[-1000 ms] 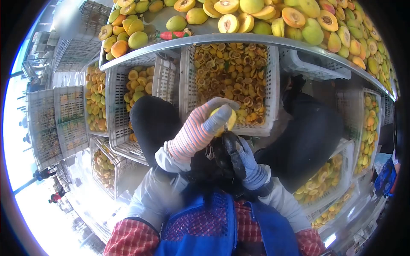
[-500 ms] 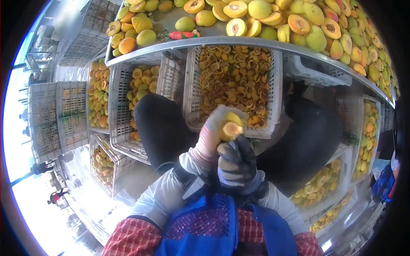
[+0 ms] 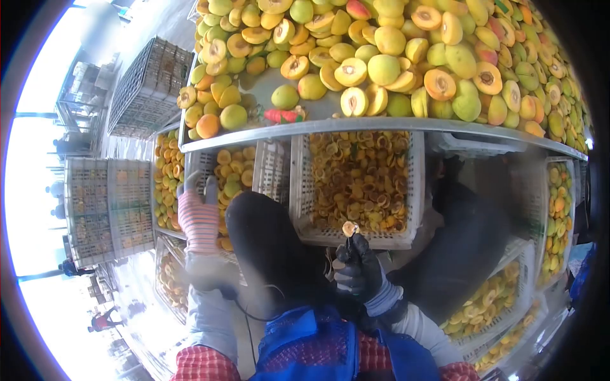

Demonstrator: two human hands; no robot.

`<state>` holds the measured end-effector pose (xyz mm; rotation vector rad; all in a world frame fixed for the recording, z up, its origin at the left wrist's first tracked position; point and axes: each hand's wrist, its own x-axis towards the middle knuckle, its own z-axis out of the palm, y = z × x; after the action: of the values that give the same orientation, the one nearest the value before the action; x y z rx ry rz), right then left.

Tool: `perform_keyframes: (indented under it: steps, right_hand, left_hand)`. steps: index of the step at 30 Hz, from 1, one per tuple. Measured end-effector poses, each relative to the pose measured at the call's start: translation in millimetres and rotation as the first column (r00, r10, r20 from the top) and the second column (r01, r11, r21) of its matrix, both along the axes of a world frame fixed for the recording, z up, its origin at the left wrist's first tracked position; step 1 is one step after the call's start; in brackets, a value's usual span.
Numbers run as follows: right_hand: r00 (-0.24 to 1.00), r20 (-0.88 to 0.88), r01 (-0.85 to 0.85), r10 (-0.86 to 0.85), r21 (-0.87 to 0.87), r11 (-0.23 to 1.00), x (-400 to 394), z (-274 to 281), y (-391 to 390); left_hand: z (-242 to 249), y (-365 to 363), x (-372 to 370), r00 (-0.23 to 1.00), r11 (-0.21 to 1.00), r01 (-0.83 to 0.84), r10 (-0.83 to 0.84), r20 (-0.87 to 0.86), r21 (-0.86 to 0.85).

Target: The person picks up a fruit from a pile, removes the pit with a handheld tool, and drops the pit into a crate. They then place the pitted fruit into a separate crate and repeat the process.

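My left hand (image 3: 198, 213), in a pink-striped glove, reaches over the rim of the left crate (image 3: 259, 171) that holds peach halves (image 3: 232, 171). Its fingers are spread, with nothing seen in them. In front of my body, my right hand (image 3: 359, 270), in a dark glove, is closed around a small pitting tool, mostly hidden by the fingers. At its tip sits a cut-out peach pit (image 3: 350, 228) with flesh around it. Just beyond is the middle crate (image 3: 302, 184), filled with scooped-out pit pieces (image 3: 359, 181).
A metal-edged table (image 3: 381, 125) heaped with whole and halved peaches (image 3: 384, 70) spans the front. A red-handled object (image 3: 283, 115) lies near its edge. More peach crates (image 3: 489, 298) stand at both sides, with stacked crates (image 3: 108, 203) at far left. My knees flank the middle crate.
My left hand has let go of the peach half and swung left to the crate of halves. My right hand still grips the tool, now with a pit at its tip. The view has tilted up.
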<state>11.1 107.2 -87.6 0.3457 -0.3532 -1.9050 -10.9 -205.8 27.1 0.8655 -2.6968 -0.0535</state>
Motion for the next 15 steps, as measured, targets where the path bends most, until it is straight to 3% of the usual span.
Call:
perform_keyframes:
  steps: [2,3,4,5,6,8,11,14,15]
  right_hand:
    - [0.999,0.031,-0.028,0.026,0.07,0.997,0.8,-4.4,-3.7]
    - [0.997,0.057,-0.056,0.047,0.158,0.986,0.3,-4.8,-4.7]
    - [0.995,0.083,-0.082,0.063,0.245,0.966,-0.7,-4.9,-4.8]
    - [0.991,0.113,-0.107,0.074,0.331,0.938,-1.2,-5.6,-4.2]
    - [0.996,0.079,-0.071,0.048,0.332,0.941,-1.1,-9.3,-2.7]
    - [1.0,0.013,0.001,-0.005,0.33,0.944,-1.5,-18.8,1.6]
    - [0.995,0.085,0.037,-0.054,0.191,0.981,-12.9,-16.3,4.9]
    - [0.997,0.057,0.026,-0.054,0.409,0.912,-20.6,-5.6,6.3]
    - [0.995,-0.084,0.094,-0.061,0.476,0.874,-26.8,8.3,5.6]
  left_hand:
    - [13.7,38.7,-53.0,0.979,0.956,0.144,-0.101,-0.176,0.255]
    - [11.6,42.8,-81.0,0.979,0.949,0.178,-0.143,-0.146,0.259]
    - [13.9,51.5,-113.1,0.98,0.969,0.196,-0.197,-0.008,0.15]
    - [7.1,46.2,-144.6,0.956,0.956,0.256,-0.272,0.109,0.144]
    - [0.9,47.4,-175.5,0.932,0.971,0.217,-0.237,0.275,0.1]
    - [-11.3,50.3,-226.2,0.74,0.973,0.141,-0.226,0.633,0.182]
    - [-17.0,40.0,-248.8,0.703,0.94,0.176,-0.327,0.632,0.291]
    - [-18.8,30.9,-219.7,0.837,0.847,0.419,-0.5,0.222,0.327]
    - [-15.7,35.9,-200.5,0.839,0.811,0.495,-0.54,0.072,0.312]
